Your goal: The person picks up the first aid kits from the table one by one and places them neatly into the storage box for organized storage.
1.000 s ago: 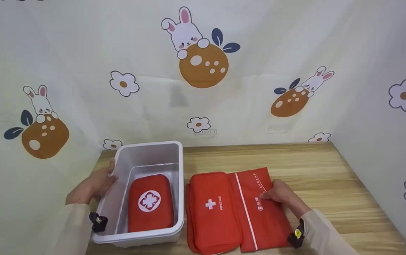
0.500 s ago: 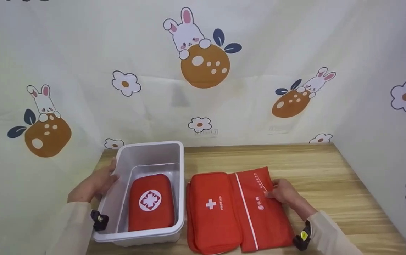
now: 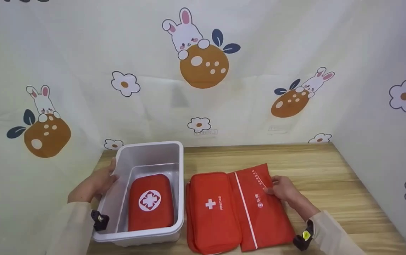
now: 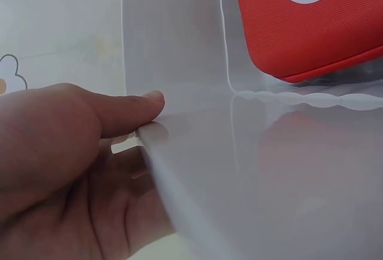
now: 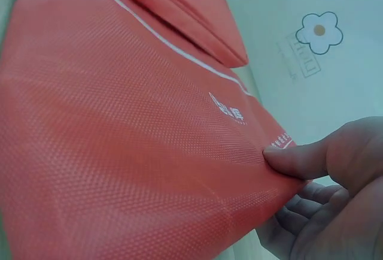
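Slanting in from the near side, two sleeves (image 3: 334, 233) point towards the middle. Ahead of them lies the red thick pouch (image 3: 215, 223), with the flat pouch (image 3: 265, 219) against its right; whether they join, I cannot tell. Just beside, on the left, stands the bin (image 3: 181, 180), a red case (image 3: 150, 216) inside it. Doing this well, I judge, calls for a firm pinch, a slow pull on the fabric so the thick pouch isn't dragged, and a bin held level. The right hand (image 3: 287, 193) has hold of the flat pouch's right edge towards the far corner, thumb above, fingers beneath. The left hand (image 3: 97, 182), partly closed, grips the bin's left rim, thumb inside, fingers outside. Beyond, the table (image 3: 316, 159) meets a printed cloth (image 3: 245, 113).
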Available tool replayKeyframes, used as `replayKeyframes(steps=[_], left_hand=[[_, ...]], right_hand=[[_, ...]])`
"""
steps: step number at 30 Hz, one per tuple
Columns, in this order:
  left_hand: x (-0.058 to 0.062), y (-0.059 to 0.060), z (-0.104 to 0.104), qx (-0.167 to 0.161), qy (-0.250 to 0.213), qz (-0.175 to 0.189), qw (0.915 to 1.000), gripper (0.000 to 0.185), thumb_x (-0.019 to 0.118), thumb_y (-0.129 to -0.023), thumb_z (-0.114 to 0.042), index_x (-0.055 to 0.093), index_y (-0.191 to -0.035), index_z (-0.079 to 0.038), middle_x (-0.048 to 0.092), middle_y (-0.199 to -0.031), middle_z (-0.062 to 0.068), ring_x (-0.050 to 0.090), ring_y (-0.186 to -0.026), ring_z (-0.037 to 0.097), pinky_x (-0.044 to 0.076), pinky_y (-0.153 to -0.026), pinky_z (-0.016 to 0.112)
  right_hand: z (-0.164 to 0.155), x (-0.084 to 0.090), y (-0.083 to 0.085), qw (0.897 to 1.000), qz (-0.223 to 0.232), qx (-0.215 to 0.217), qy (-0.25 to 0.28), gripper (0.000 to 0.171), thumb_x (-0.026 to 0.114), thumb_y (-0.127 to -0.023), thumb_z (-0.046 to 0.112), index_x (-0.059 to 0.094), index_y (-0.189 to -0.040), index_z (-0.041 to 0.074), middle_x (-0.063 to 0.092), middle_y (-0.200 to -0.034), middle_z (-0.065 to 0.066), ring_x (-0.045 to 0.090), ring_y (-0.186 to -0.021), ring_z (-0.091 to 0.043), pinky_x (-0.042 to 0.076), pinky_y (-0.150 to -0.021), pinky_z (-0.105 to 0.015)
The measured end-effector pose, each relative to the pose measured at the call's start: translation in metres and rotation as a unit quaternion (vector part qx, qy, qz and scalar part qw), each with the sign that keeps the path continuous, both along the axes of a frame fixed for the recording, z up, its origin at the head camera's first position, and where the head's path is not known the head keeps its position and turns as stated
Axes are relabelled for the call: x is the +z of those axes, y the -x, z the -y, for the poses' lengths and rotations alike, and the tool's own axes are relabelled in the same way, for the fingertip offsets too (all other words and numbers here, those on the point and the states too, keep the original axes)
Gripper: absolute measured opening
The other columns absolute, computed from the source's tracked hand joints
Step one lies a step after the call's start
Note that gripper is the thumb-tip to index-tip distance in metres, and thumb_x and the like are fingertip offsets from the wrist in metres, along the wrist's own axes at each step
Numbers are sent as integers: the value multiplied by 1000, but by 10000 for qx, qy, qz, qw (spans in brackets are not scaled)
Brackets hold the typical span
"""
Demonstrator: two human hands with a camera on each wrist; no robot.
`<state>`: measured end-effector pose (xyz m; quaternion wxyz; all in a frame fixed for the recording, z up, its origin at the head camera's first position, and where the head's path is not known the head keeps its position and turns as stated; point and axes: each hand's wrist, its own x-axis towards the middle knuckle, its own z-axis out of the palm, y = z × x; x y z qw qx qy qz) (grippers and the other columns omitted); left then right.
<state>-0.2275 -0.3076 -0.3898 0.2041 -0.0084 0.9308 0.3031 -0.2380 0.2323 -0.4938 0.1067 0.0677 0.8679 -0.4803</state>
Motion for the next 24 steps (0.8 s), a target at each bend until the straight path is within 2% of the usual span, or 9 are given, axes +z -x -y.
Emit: replayKeyframes(steps=[7, 10, 13, 18, 24], left_hand=[[0, 1, -1, 14, 34, -3, 10000, 66, 34, -106, -8, -11, -153, 7, 9, -149, 49, 58, -109, 58, 60, -73, 60], [0, 1, 0, 60, 22, 45, 10000, 66, 33, -107, -9, -11, -153, 6, 9, -150, 48, 57, -110, 57, 60, -75, 60], [0, 1, 0, 119, -40, 118, 9999, 64, 32, -108, -11, -10, -154, 4, 15, -149, 48, 57, -112, 55, 59, -79, 61], [-3, 0, 1, 104, -112, 9, 9999, 64, 33, -108, -11, -9, -154, 5, 14, -149, 48, 57, -111, 54, 59, -80, 62], [-2, 0, 1, 65, -75, -3, 10000, 65, 34, -107, -10, -7, -154, 7, 23, -145, 48, 59, -109, 51, 59, -79, 60]], right_hand=[[2, 8, -2, 9999, -22, -45, 119, 41, 69, -87, 2, 55, -122, -15, 68, -109, -30, 70, -88, -24, 60, -75, -34], [2, 11, -2, 9997, 117, -57, 226, 45, 69, -89, 5, 53, -126, -15, 70, -106, -26, 70, -85, -22, 60, -74, -34], [2, 13, -1, 9988, 288, 25, 392, 51, 67, -92, 7, 49, -132, -18, 70, -104, -23, 69, -83, -20, 60, -74, -34], [2, 11, -2, 9922, 468, 278, 1123, 48, 60, -96, 8, 48, -134, -18, 70, -97, -17, 69, -82, -18, 61, -74, -33], [-4, 9, -3, 9722, 767, 659, 2110, 52, 52, -99, 7, 35, -143, -15, 68, -100, -12, 70, -87, -18, 61, -79, -34]])
